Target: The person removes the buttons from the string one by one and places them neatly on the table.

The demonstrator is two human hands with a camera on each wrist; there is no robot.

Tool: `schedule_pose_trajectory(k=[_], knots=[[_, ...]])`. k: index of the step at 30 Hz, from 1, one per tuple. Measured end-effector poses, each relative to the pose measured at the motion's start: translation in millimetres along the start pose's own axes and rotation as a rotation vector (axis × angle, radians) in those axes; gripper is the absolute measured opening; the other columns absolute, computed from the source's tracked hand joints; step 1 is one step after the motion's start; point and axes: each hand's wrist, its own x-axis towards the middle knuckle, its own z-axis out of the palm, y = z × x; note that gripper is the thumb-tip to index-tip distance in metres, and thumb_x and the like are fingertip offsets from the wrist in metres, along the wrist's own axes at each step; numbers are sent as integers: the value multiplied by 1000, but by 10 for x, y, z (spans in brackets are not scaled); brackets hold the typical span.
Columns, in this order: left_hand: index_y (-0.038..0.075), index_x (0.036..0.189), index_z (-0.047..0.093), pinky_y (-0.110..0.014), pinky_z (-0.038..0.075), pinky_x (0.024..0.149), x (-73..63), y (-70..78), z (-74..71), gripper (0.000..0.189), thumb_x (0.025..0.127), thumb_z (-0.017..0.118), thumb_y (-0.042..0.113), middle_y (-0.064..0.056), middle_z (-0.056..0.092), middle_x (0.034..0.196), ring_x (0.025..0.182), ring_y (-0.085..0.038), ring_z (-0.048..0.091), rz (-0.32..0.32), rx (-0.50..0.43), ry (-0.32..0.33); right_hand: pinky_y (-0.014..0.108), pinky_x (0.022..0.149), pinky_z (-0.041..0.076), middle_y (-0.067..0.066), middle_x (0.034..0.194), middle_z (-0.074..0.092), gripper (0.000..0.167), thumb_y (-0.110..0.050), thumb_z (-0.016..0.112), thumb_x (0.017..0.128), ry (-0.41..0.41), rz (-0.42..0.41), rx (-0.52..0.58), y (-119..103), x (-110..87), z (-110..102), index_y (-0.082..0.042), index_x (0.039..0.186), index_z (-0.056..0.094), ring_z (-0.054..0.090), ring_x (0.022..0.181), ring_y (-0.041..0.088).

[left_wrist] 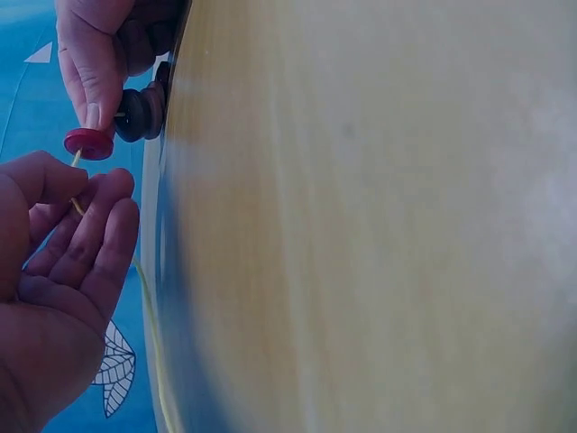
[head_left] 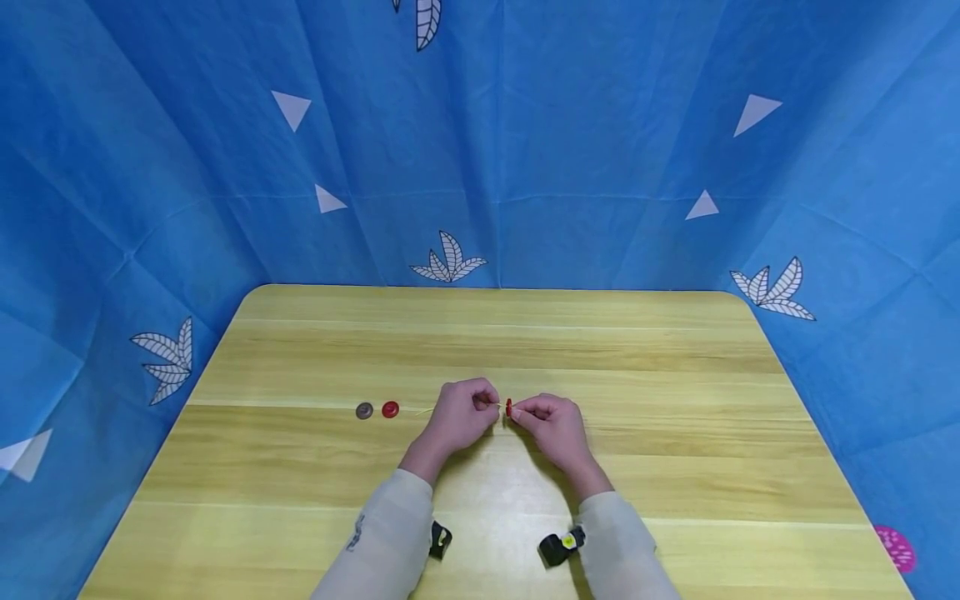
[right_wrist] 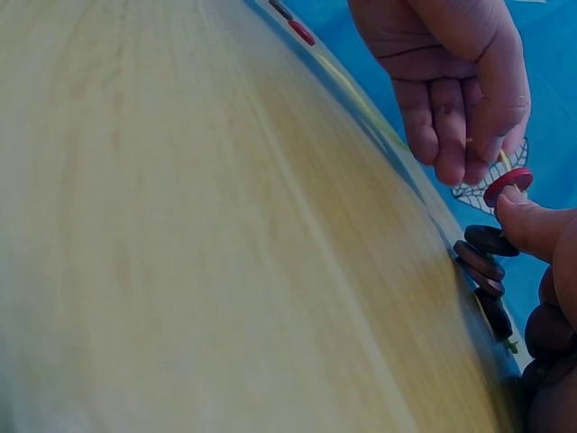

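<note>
A: State of each grip?

B: From my remote station: right grip (head_left: 557, 426) narrow, thumb and finger pinching the threaded red disc (head_left: 508, 408). Left grip (head_left: 461, 415) also narrow, pinching the yellow cord (left_wrist: 150, 311) near the disc.

A: Where is that disc?

B: Head view: 3 o'clock from the left grip, 9 o'clock from the right. Right-wrist view: a black disc (right_wrist: 491, 240) and brown discs (right_wrist: 480, 259) sit at roughly 6 o'clock from it, seemingly on the same cord. A loose red disc (head_left: 391, 409) and a grey-brown disc (head_left: 364, 410) lie on the surface (head_left: 637, 358), 9 o'clock from the left grip.

A: Handling estimate?

B: I judge the disc light, stiff and probably smooth. Slipping seems likelier than breakage; material unconfirmed. I would hold it by the rim, keeping fingers off the spot where the cord passes. Cord: likely soft and limp. I would pinch it close to the disc; a long free length may buckle.
</note>
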Motion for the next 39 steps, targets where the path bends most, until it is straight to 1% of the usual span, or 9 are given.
schedule_pose_trajectory(k=[5,8,12,15,17,19,24,27,39], knots=[[10,81,67,-26,51,62,-2,7,-5,12,80,73,0,6,63,73,67,-9,59,-24,-8,-13,30,72,50,0,79,73,6,-6,81,84,-12,0,5,-26,-2,-10,-9,79,79,66,77,16],[6,87,68,-27,51,62,-11,25,-8,11,79,74,2,4,63,74,68,-10,59,-54,-45,-34,30,73,51,1,81,73,7,-5,80,84,-16,1,11,-22,-5,-8,-9,79,79,67,77,16],[1,105,70,-28,50,62,-18,40,-2,28,79,78,8,-1,62,80,68,-12,57,-52,-72,-73,29,74,51,0,81,73,6,-5,80,85,-17,-11,8,-9,-7,-3,-8,80,79,67,79,16],[0,117,69,-28,49,62,-15,29,10,42,80,83,16,-2,61,79,66,-11,54,-47,-60,-120,28,73,51,0,81,73,6,-4,80,84,-13,-18,7,6,-7,1,-7,80,79,67,79,15],[1,121,69,-28,48,63,-11,19,16,48,81,85,20,0,59,76,64,-11,51,-49,-52,-148,28,73,51,1,82,73,6,-4,80,84,-12,-12,11,11,-7,2,-7,80,79,66,79,15],[1,121,70,-28,48,64,-7,14,21,47,81,86,21,2,58,72,62,-10,50,-48,-44,-161,28,73,51,1,81,73,6,-3,80,84,-11,-8,11,13,-6,2,-8,80,79,66,79,15],[3,112,74,-28,46,62,0,12,33,34,83,83,16,3,56,68,60,-9,49,-28,-20,-140,29,73,51,0,81,73,6,-5,81,84,-11,-11,5,1,-5,1,-9,80,79,66,80,16],[3,111,74,-27,46,61,0,1,34,31,84,83,16,4,55,68,60,-9,49,-33,-13,-126,29,73,51,-2,80,72,6,-5,81,84,-10,-17,0,4,-3,0,-9,80,79,66,78,16],[4,111,73,-31,46,65,-36,-82,-75,31,85,82,18,1,56,71,62,-12,49,-107,-18,-81,31,74,52,-4,80,72,5,-7,82,83,6,-19,-21,16,1,-9,-8,80,79,66,78,13]])
